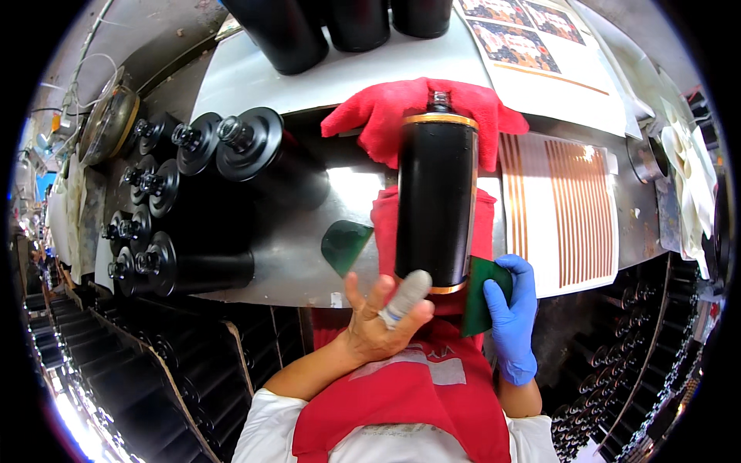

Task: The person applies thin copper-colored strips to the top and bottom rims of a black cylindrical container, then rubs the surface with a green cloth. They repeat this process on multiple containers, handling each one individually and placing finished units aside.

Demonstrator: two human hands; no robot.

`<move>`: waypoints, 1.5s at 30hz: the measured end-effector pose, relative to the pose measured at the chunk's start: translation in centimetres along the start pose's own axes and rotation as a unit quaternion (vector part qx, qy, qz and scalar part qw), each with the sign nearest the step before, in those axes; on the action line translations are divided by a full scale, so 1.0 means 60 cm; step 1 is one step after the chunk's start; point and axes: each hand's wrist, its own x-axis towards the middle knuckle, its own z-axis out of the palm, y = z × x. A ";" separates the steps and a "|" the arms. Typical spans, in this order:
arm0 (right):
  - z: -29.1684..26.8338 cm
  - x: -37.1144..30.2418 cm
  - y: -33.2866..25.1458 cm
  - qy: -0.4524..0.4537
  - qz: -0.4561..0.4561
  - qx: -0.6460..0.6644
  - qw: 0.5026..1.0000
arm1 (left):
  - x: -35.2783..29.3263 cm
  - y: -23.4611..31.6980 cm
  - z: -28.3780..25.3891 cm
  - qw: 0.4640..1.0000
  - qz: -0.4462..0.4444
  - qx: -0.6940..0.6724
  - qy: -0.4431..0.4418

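Observation:
A black glass bottle (434, 201) with gold bands at both ends lies in front of me, neck pointing away, on red cloths (378, 127). My left hand (388, 315) is bare except for a pale wrap on one finger. Its fingers are spread at the bottle's near end; whether they touch it I cannot tell. In a blue glove, my right hand (513, 320) pinches a flat green scraper (480, 297) beside the bottle's lower right side. Another green scraper (345, 243) lies on the metal table to the left.
Several black bottles (251, 147) lie or stand at the left. More dark cylinders (359, 23) stand at the far edge. To the right is a sheet of copper-coloured strips (575, 212), with printed sheets (532, 46) behind it. Racks of bottles (617, 363) sit below the table.

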 end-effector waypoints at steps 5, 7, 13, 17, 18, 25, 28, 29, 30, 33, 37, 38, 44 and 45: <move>-0.007 0.003 -0.012 0.013 0.045 0.033 0.998 | 0.099 0.026 -0.024 0.975 0.138 0.139 -0.106; -0.017 0.009 -0.021 0.026 0.067 0.046 0.996 | 0.116 0.034 -0.020 0.967 0.161 0.162 -0.112; -0.072 0.130 -0.073 0.051 0.017 0.069 0.996 | 0.133 0.056 -0.016 0.964 0.221 0.094 -0.110; -0.019 0.279 -0.147 -0.146 -0.128 0.003 0.981 | 0.089 0.044 -0.038 0.975 0.206 0.078 0.022; -0.008 0.307 -0.161 -0.190 -0.182 -0.120 0.957 | 0.090 0.027 -0.058 0.981 0.175 0.084 -0.003; 0.010 0.393 -0.182 -0.305 -0.326 -0.353 0.822 | 0.092 -0.020 -0.112 0.979 -0.101 0.058 0.170; -0.042 0.340 -0.222 -0.343 -0.257 -0.289 0.856 | 0.123 -0.023 -0.133 0.974 -0.160 -0.008 0.163; -0.070 0.308 -0.227 -0.355 -0.270 -0.275 0.852 | 0.128 -0.030 -0.138 0.975 -0.153 -0.007 0.161; -0.097 0.251 -0.242 -0.307 -0.270 -0.256 0.876 | 0.148 -0.018 -0.143 0.973 -0.143 0.061 0.174; -0.173 0.116 -0.209 -0.161 -0.329 -0.283 0.886 | 0.176 -0.047 -0.137 0.951 -0.178 0.101 0.232; -0.318 -0.056 -0.201 0.020 -0.144 -0.234 0.961 | 0.194 -0.148 -0.161 0.937 -0.068 0.305 0.156; -0.361 -0.092 -0.183 0.111 -0.140 -0.246 0.953 | 0.204 -0.157 -0.152 0.932 -0.106 0.321 0.131; -0.603 -0.208 0.060 0.427 0.161 -0.377 0.806 | 0.239 -0.204 -0.138 0.958 -0.146 0.236 0.078; -0.640 -0.213 0.124 0.453 0.180 -0.409 0.771 | 0.239 -0.246 -0.148 0.963 -0.156 0.198 0.096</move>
